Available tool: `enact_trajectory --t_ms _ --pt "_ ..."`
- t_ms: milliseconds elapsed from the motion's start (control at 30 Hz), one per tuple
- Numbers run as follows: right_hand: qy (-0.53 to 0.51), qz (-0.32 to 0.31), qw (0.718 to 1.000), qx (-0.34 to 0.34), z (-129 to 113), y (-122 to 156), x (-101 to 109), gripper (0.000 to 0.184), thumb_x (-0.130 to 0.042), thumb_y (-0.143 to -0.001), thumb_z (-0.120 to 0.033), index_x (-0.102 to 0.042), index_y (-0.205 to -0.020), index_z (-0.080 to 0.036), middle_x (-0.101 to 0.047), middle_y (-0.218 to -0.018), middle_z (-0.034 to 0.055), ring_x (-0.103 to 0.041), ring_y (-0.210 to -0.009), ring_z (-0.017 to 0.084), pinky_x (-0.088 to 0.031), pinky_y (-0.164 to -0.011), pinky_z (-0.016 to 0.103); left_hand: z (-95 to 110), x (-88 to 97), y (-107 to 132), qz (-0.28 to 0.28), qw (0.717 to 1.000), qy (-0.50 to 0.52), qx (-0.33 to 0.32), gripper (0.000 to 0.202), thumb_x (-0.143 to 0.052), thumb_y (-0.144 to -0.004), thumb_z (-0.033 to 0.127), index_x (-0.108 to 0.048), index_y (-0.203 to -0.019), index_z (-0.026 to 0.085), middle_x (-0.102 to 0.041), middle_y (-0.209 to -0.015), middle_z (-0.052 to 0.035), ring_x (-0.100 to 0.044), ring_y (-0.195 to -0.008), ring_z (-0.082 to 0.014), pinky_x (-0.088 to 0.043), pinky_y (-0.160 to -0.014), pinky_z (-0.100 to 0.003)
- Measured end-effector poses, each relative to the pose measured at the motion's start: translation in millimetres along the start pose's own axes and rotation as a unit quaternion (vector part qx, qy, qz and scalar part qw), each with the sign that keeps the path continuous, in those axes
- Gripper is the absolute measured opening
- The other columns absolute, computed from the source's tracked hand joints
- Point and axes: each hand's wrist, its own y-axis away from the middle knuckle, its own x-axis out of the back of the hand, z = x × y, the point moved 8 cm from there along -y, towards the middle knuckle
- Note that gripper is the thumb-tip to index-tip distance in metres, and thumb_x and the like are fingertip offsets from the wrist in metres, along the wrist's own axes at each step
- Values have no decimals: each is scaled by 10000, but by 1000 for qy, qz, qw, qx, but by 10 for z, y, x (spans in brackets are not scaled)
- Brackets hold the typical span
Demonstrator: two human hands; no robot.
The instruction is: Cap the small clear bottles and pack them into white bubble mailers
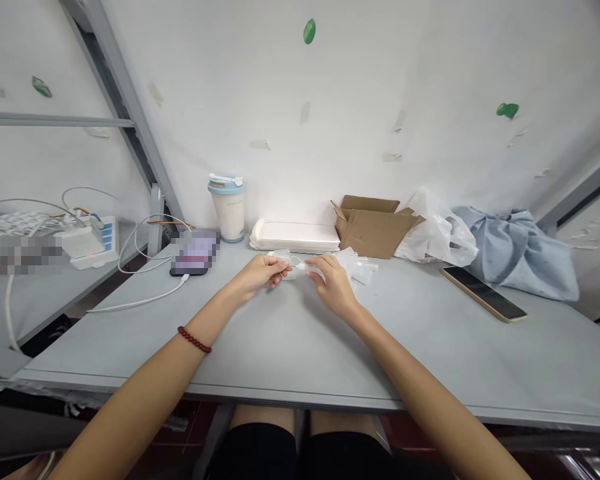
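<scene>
Along one desk are one lit phone, one cup, one left hand pinching one small white item between both hands, one right hand at it, grip impossible to tell, one carton, one white bag, one dark phone and one blue bag.

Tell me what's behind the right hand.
Clear plastic pieces show behind the right hand, with an open cardboard box farther back. Anything directly covered by the hand can't be seen.
</scene>
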Motion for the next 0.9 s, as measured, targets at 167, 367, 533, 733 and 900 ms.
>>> enact_trajectory --t_ms 167,367,533,733,900 --pt "3 -10 1000 3 -11 2 -19 184 -498 -832 -120 -593 -983 -165 -624 -954 93 -532 -898 228 -450 -794 372 3 -14 7 1 1000 15 7 318 -672 -696 429 -628 -717 114 -481 -601 15 -385 -499 -60 -305 -462 -217" --pt "20 -26 999 9 -30 40 -92 222 -465 -825 -68 -593 -974 -171 -618 -923 91 -526 -885 218 -462 -775 351 13 -27 22 5 1000 -4 -11 316 -668 -682 430 -605 -653 121 -480 -578 12 -383 -498 -67 -321 -472 -224" --pt "91 -42 994 39 -89 87 -187 264 -407 -827 -22 -579 -962 -170 -606 -910 94 -511 -870 213 -456 -751 325 54 -50 46 30 997 -60 -36 319 -642 -683 436 -577 -573 144 -440 -488 30 -375 -472 -78 -320 -479 -237" --pt "177 -59 980 76 -181 130 -245 306 -362 -797 42 -571 -911 -151 -608 -885 98 -481 -808 216 -427 -715 311 94 -93 88 46 993 -97 -41 298 -621 -688 406 -556 -547 152 -450 -498 28 -371 -466 -77 -310 -483 -240" --pt "182 -61 978 85 -195 142 -254 284 -368 -801 35 -568 -894 -143 -609 -866 98 -484 -791 215 -422 -712 308 84 -114 90 36 993 -104 -47 310 -610 -709 416 -562 -552 152 -451 -496 25 -376 -473 -79 -315 -490 -239"
